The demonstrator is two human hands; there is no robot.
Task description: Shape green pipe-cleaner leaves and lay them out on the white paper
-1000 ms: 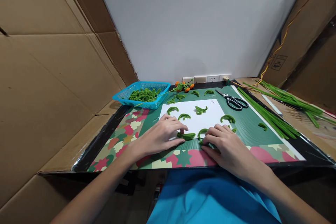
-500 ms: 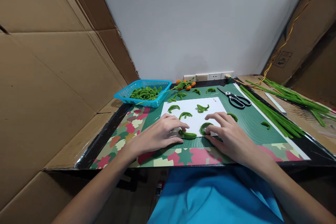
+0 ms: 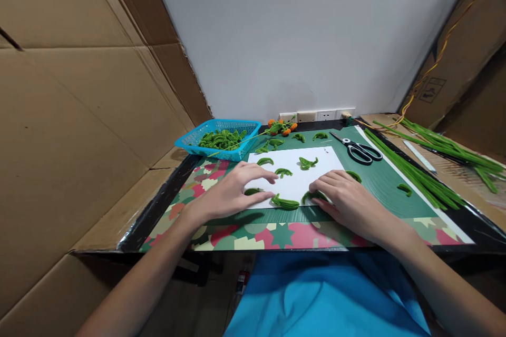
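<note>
My left hand (image 3: 241, 189) hovers over the left part of the white paper (image 3: 294, 181), thumb and fingers apart with nothing between them. Beneath it, a green fuzzy curl (image 3: 253, 191) is partly hidden. Just right of its thumb tip lies a bent bundle of green pipe cleaner (image 3: 286, 202). My right hand (image 3: 342, 195) rests at the paper's right side, its bent fingers and thumb closed around a curved pipe-cleaner piece (image 3: 313, 197), which they partly cover. More green pieces lie on the paper: a curl (image 3: 283, 172), an arc (image 3: 265, 161) and a leaf-like shape (image 3: 308, 163).
A blue basket (image 3: 247, 154) of green pieces stands back left. Orange-and-green fuzzy flowers (image 3: 282, 127) lie behind the paper. Black-handled scissors (image 3: 360, 152) lie right on the green mat (image 3: 379, 189), beside long green stems (image 3: 411, 171). Cardboard (image 3: 79, 116) walls the left side.
My left hand has lifted off the bundle and opened, shifting slightly left. My right fingers have closed further over the curved piece. The whole view has shifted a little.
</note>
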